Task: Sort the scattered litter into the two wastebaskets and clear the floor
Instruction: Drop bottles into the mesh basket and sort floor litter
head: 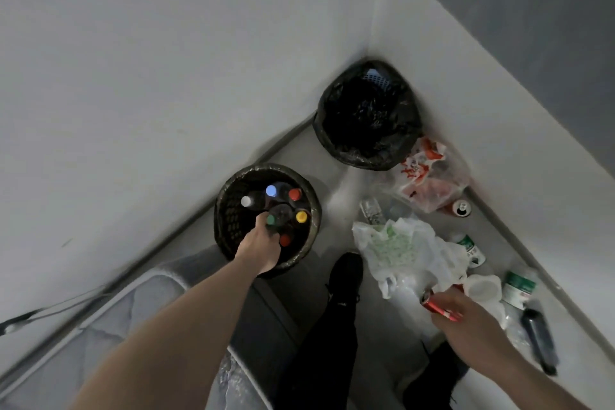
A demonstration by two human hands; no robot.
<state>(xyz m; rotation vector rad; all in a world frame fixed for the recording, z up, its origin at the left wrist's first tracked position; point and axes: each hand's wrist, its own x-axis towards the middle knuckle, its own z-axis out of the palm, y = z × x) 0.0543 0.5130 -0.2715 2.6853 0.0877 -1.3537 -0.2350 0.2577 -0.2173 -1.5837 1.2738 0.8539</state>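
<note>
At the far left a mattress corner lies against the wall. Beside it, by the skirting, the near wastebasket holds bottles standing caps up, packed upright presumably to save room. The left hand reaches in, fingers curled round the green-capped bottle, seemingly seating it among the others. Further right, in the floor's corner, the far wastebasket has a black liner; its contents are too dark to read. Plastic bags, a red can and other bottles litter the floor along the right wall. The right hand grips a red can, its fingertips hidden underneath.
</note>
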